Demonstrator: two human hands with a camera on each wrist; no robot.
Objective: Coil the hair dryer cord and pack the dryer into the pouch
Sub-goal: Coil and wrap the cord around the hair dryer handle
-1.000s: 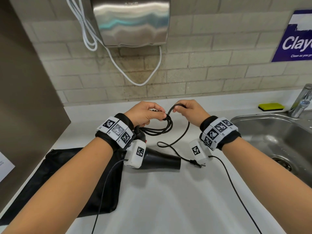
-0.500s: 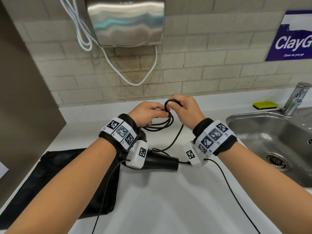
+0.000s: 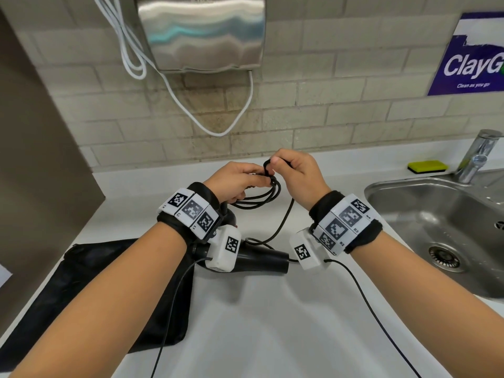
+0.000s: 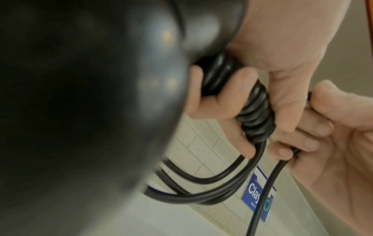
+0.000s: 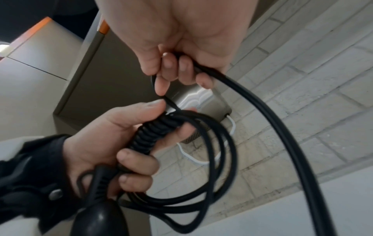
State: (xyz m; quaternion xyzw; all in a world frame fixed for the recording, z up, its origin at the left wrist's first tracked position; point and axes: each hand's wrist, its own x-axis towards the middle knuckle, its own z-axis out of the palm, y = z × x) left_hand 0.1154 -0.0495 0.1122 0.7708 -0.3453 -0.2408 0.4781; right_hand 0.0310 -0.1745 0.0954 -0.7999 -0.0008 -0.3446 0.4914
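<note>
The black hair dryer lies on the white counter, barrel pointing right, partly hidden by my left wrist. Its black cord hangs in several loops from my left hand, which grips the loops at the ribbed strain relief. My right hand pinches the free cord right beside the left hand and holds a small bend of it up. The rest of the cord trails down to the counter. The black pouch lies flat at the left, under the dryer's rear.
A steel sink with a tap is at the right, a yellow-green sponge behind it. A steel hand dryer with white cables hangs on the brick wall. A brown panel stands at the left.
My right hand has brought its bend of cord leftward to meet the left hand, so the hands now touch. The trailing cord has shortened; its plug has gone out of sight.
</note>
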